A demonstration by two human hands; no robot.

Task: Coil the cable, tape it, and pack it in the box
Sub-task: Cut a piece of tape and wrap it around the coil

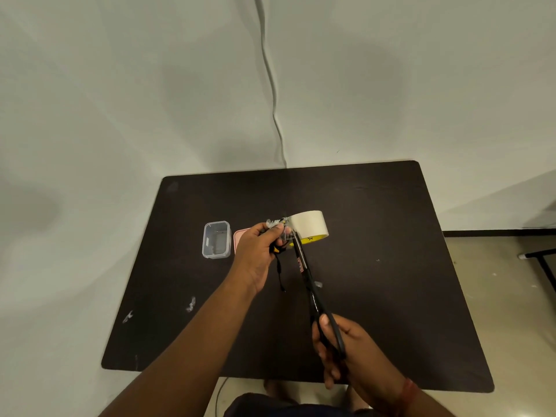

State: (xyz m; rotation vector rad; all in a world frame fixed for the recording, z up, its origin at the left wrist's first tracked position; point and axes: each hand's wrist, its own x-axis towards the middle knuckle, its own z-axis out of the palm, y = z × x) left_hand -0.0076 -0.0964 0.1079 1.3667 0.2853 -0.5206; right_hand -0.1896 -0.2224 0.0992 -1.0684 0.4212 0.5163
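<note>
Cable (278, 251) in left hand (258, 254) grip mid-table; right hand (346, 353) holds scissors (310, 290) near front edge.

We see a dark table (376, 296) with rounded corners set against a plain pale wall (120, 85). A thin white cord (272, 85) runs down the wall to the table's far edge. Beige floor (496, 296) shows at right.
</note>
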